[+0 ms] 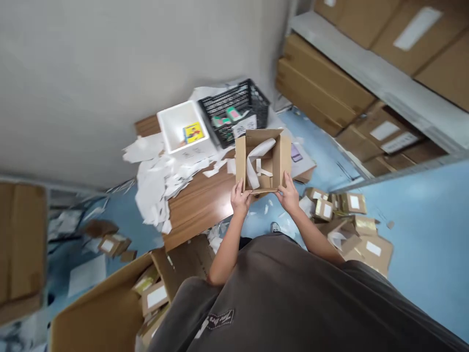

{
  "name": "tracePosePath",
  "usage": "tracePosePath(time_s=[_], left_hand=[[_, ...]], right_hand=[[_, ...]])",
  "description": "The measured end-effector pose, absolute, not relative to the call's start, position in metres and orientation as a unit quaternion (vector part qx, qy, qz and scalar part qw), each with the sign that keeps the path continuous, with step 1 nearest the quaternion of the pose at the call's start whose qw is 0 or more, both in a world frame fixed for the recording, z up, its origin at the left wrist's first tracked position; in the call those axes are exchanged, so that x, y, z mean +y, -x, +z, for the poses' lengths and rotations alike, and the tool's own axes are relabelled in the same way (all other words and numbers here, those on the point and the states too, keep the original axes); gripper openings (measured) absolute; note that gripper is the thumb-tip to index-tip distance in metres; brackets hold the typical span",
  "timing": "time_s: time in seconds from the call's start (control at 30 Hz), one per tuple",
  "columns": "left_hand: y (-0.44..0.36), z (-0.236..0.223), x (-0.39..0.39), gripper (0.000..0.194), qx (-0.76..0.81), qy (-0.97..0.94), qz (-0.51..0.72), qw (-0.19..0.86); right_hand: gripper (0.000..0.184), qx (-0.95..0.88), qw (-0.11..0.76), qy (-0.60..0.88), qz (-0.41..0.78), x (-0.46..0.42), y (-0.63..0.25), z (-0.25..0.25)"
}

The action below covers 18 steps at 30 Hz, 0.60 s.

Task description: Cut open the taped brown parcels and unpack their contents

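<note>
An open cardboard box [241, 159] is held up in front of me, its flaps raised and its mouth turned toward me. White paper strips [253, 171] lie inside it. My left hand [241, 199] pinches the box's near left corner. At the near right corner, my right hand [288, 195] grips the edge, thumb and fingers closed on the cardboard. Beyond the box stands a black plastic crate [259, 105] with green and pink packs [233, 114] in it. Beside that crate, a white foam box [169, 122] holds a yellow pack [193, 132].
Torn white paper [152, 183] covers the left of the wooden table [201, 200]. A large open carton [106, 303] with small parcels stands at lower left. Several labelled parcels [324, 209] lie on the blue floor at right. Metal shelving [384, 80] with cartons rises at upper right.
</note>
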<state>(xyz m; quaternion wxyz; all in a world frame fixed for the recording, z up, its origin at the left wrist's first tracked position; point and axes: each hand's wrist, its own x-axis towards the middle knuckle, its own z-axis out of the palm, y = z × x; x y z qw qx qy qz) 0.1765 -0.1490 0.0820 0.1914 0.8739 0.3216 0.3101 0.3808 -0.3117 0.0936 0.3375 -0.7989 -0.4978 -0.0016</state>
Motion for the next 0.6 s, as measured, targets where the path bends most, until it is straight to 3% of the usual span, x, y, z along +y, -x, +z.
tracePosePath(time_s=[0.23, 0.47, 0.6], left_hand=[[-0.367, 0.07, -0.27, 0.009, 0.14, -0.933, 0.201, 0.263], [-0.484, 0.053, -0.396, 0.017, -0.016, -0.95, 0.071, 0.303], [-0.516, 0.047, -0.425, 0.036, -0.073, -0.952, 0.005, 0.297]], right_hand=[[0.012, -0.316, 0.305, 0.895, -0.074, -0.505, -0.486, 0.088], [0.006, -0.128, 0.268, 0.953, -0.062, -0.652, -0.515, 0.062], [0.039, -0.075, 0.236, 0.969, -0.021, -0.691, -0.529, 0.046]])
